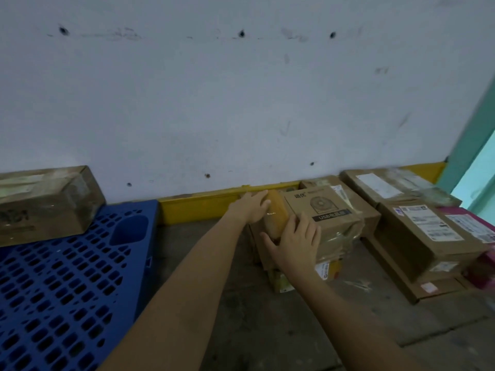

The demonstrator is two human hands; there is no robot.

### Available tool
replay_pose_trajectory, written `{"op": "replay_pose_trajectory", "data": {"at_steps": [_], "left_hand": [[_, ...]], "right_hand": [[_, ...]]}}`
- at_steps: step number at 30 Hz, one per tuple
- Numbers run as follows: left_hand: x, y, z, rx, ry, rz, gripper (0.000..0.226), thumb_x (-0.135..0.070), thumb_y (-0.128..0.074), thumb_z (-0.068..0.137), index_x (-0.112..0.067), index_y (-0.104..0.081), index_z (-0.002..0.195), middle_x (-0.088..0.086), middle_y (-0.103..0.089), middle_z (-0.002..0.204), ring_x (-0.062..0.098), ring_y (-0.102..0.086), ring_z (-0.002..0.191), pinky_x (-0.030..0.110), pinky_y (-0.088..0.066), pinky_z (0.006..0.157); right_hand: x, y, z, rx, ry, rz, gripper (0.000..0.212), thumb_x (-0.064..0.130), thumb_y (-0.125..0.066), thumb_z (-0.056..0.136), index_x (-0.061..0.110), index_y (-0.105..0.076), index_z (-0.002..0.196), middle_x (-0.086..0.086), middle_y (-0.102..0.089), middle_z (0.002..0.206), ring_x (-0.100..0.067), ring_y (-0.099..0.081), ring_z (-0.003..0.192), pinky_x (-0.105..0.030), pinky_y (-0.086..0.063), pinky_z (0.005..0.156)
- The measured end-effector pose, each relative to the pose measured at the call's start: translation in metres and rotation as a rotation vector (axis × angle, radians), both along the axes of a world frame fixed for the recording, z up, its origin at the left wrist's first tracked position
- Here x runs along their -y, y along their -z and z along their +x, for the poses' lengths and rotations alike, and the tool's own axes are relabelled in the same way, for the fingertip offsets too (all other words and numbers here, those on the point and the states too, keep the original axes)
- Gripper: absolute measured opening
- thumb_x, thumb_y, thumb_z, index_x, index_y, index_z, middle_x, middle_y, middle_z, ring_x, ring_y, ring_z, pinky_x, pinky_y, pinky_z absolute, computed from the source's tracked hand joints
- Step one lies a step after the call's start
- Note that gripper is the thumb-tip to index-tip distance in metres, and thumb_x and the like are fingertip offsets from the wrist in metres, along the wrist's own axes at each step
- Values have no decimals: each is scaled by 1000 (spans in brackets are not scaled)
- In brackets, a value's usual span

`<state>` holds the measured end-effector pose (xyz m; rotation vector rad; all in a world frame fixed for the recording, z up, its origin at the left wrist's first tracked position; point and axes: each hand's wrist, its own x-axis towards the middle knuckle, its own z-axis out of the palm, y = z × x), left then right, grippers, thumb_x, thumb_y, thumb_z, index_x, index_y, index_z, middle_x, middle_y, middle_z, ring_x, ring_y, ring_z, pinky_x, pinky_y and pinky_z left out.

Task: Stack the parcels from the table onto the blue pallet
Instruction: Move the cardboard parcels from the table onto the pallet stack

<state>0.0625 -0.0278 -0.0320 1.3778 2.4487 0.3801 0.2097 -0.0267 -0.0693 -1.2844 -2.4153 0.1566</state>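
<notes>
A small yellow-brown taped parcel (pixel 275 213) stands tilted at the left edge of a pile of cardboard parcels. My left hand (pixel 251 207) grips its far left side and my right hand (pixel 296 241) holds its near side. Right beside it sits a brown box printed with a fan picture and "USB" (pixel 325 210), on top of other boxes. The blue pallet (pixel 67 277) lies at the lower left, with one large taped brown parcel (pixel 45 204) resting on its far corner.
More cardboard parcels with white labels (pixel 426 231) and a flat box (pixel 385 187) lie at the right, a pink parcel (pixel 479 223) beyond them. A white wall with a yellow base strip (pixel 198 206) runs behind. Grey concrete floor (pixel 267 330) separates pallet and pile.
</notes>
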Motion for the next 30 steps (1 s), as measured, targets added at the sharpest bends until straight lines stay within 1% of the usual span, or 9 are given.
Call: {"op": "replay_pose_trajectory", "data": {"at_steps": [4,7,9,12,15,21,25,28,30], "left_hand": [[2,8,-1,86,-7,41,50,-42,-23,100,-34,-12,148,12,-11,157,33,-22,141,48,-25,112],[3,9,0,152,-6,99,48,-41,-23,100,-36,-14,148,12,-5,157,35,-26,138,47,-30,110],[3,9,2,169,-1,135,48,-39,-24,100,-36,-17,147,10,-8,156,34,-29,136,46,-34,108],[3,10,3,188,8,153,47,-39,-25,100,-37,-19,146,10,-11,153,34,-35,131,43,-38,103],[7,7,6,186,20,183,46,-36,-26,100,-35,-22,146,11,-14,151,32,-39,126,40,-39,100],[36,-11,-6,102,-23,246,43,-32,-27,100,-30,-31,143,13,-27,133,30,-52,105,41,-45,96],[82,-30,-35,49,-93,252,43,-32,-26,100,-30,-30,143,13,-27,133,32,-52,105,40,-44,96],[131,-41,-63,-1,-167,256,43,-32,-26,100,-30,-31,143,12,-27,133,32,-52,104,38,-42,95],[170,-45,-84,-30,-216,254,43,-32,-26,100,-30,-31,142,12,-28,133,31,-52,105,37,-42,95]], "right_hand": [[4,1,-1,6,-41,19,84,62,-46,84,4,-29,142,-18,-35,143,-31,-27,136,-47,-6,115],[9,1,-1,-99,-61,124,75,52,-68,74,-1,-53,125,-24,-55,121,-39,-49,119,-55,-22,110],[11,-2,0,-87,-73,104,75,52,-65,76,2,-49,130,-23,-52,125,-37,-45,123,-53,-18,112],[7,1,2,-34,-108,37,74,57,-48,85,17,-28,143,-16,-36,139,-30,-29,133,-45,-8,115],[10,0,3,-60,-143,-5,73,59,-44,86,25,-19,146,-14,-27,141,-29,-30,129,-39,-22,109],[33,-19,-16,-161,-233,-34,74,54,-55,83,30,-21,144,-14,-22,140,-28,-37,121,-35,-47,91],[66,-30,-47,-207,-315,-35,73,55,-56,82,33,-23,144,-14,-25,140,-29,-36,122,-33,-46,90],[104,-37,-77,-271,-409,-6,74,57,-56,80,32,-26,143,-11,-29,132,-23,-38,114,-23,-39,74],[136,-41,-98,-325,-485,-52,74,57,-59,79,30,-30,142,-10,-30,129,-24,-37,113,-22,-36,68]]}}
